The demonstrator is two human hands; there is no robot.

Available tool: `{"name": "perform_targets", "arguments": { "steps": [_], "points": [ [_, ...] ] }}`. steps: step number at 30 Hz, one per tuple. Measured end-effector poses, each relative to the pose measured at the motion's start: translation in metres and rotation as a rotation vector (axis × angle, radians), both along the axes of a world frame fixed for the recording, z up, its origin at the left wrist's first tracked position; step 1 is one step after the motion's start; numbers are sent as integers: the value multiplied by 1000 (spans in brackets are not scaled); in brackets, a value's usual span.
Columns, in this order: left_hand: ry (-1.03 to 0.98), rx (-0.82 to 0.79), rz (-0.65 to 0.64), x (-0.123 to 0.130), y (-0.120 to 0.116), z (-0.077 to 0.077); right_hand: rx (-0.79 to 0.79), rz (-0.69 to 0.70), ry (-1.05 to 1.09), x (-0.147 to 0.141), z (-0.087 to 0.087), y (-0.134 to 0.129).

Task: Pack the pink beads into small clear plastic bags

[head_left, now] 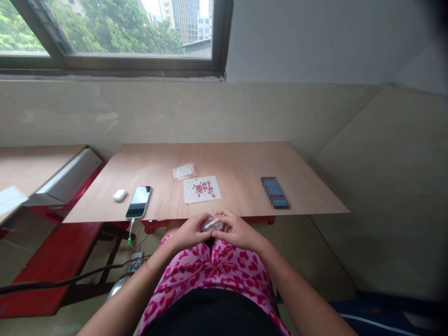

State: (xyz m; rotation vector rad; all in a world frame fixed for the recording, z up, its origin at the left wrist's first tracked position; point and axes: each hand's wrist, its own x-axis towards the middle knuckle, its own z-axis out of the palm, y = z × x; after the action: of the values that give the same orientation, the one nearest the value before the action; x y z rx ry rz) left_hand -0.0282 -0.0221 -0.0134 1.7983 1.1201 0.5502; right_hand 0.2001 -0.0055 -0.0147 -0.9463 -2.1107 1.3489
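Between my two hands, just off the table's front edge, is a clear plastic bag [211, 224]. My left hand [192, 232] has its fingers closed on the bag's left side. From the other side my right hand [237, 229] pinches it with thumb and fingers. What the bag contains, if anything, is too small to make out. Beyond my hands, a white paper sheet [189, 196] lies flat with several small red beads [204, 188] scattered over it. A stack of clear plastic bags [184, 171] rests behind the sheet.
On the wooden table [238, 163], a phone [139, 201] with a charging cable [131, 231] and a white earbud case [120, 195] lie at left. A dark, pixelated device [276, 192] lies at right. A red bench [52, 261] stands at lower left.
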Motion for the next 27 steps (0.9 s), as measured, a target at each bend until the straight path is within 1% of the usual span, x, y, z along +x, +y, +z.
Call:
{"name": "perform_targets", "arguments": {
  "steps": [4,6,10,15,19,24,27],
  "points": [
    [12,46,29,-1,0,-6,143,-121,7,-1,0,1],
    [-2,57,52,-3,1,-8,169,-154,8,0,0,3],
    [-35,79,91,-7,4,-10,172,-171,39,3,0,8],
    [-43,118,120,-10,9,-7,163,-203,103,5,0,11],
    [-37,158,137,-14,11,-6,141,-201,116,6,-1,12],
    [2,232,143,-17,10,-12,131,-206,106,4,-3,11],
    [25,253,132,-15,8,-17,148,-171,69,-1,-6,7]
  ]
}}
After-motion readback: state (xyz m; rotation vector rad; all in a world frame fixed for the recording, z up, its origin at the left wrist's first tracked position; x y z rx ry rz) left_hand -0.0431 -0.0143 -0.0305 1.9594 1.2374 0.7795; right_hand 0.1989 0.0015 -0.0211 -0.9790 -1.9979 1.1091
